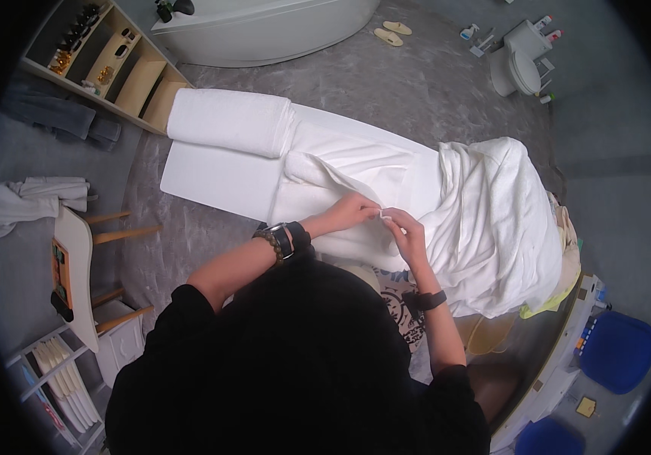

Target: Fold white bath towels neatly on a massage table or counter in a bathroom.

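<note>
Both hands meet over a white towel that lies partly unfolded, with creases and a raised fold, on a long white table. Fingers of my left hand are pinched on a bit of the white towel's edge. Close beside it, my right hand pinches the same edge, its fingertips nearly touching the left ones. Left of the towel rests a thick, neatly folded white towel. A large rumpled heap of white towels lies just right of my right hand.
A wooden shelf unit stands at the table's far left end, with a white bathtub beyond. To the left is a chair; blue stools are at the lower right. A toilet stands far right.
</note>
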